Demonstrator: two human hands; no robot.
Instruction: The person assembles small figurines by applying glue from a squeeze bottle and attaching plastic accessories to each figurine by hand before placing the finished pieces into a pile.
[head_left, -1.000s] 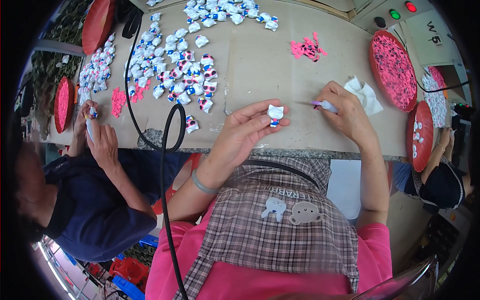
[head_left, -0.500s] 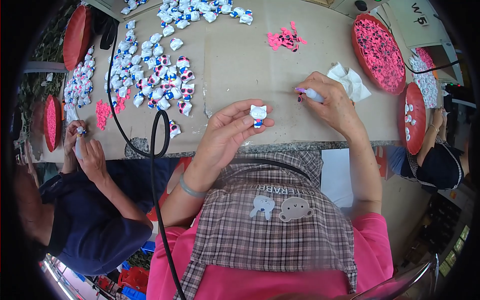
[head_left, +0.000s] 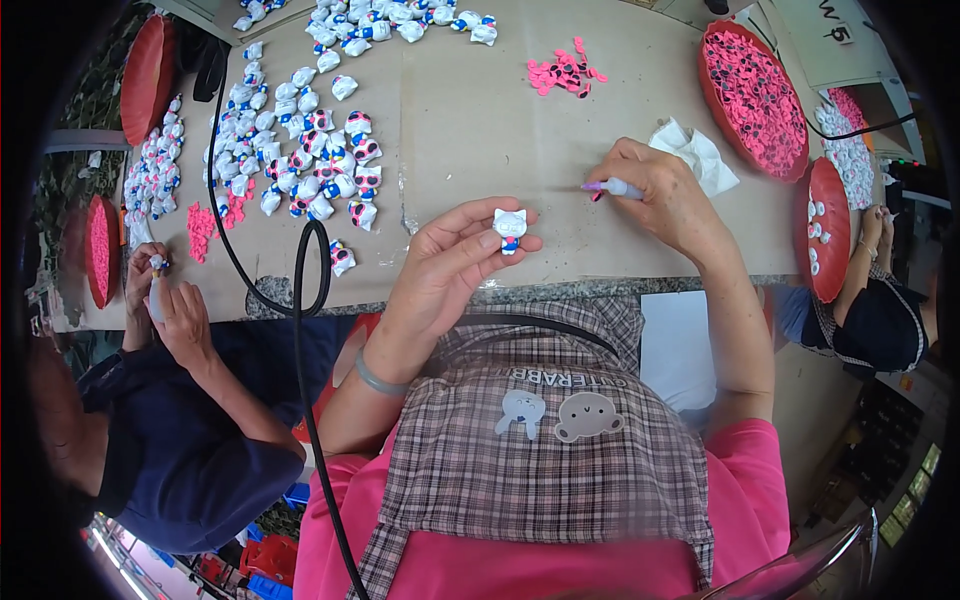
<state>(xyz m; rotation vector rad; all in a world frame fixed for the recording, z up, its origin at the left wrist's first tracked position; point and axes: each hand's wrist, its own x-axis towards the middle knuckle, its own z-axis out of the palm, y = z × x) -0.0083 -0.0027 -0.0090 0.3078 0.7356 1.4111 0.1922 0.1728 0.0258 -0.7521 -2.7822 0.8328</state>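
Figurine (head_left: pixel 510 230), white, cat-eared, blue-and-pink-bodied, is pinched by fingers (head_left: pixel 474 247) of left hand (head_left: pixel 442 262) above the table (head_left: pixel 465 130), long axis fore-and-aft, ears toward far side, right hand (head_left: pixel 662 195) fingers closed around purple-tipped applicator (head_left: pixel 621 188).

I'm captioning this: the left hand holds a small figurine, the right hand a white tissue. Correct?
Not the tissue: the head view shows the right hand holding a purple-tipped bottle. The left hand does hold a small figurine.
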